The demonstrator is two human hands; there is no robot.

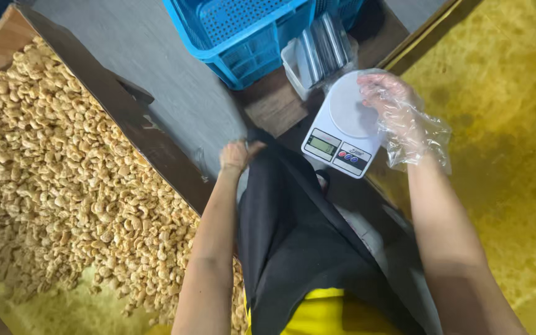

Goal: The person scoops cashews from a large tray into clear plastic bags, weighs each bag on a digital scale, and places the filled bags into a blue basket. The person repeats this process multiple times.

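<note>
The gloved right hand (384, 99) is resting, fingers spread, on the white kitchen scale (344, 123). The bare left hand (238, 155) is lying loosely curled against the black apron (293, 236), holding nothing.

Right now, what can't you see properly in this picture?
All in the head view:
- Left hand: blurred, fingers tucked against the dark apron; whether it grips anything is unclear.
- Scale screen: too small to read.
- Right hand in a plastic glove: covers part of the scale's plate.
- Blue crate: cut off by the top edge, inside unseen.
- Nut tray: runs past the left edge.
</note>
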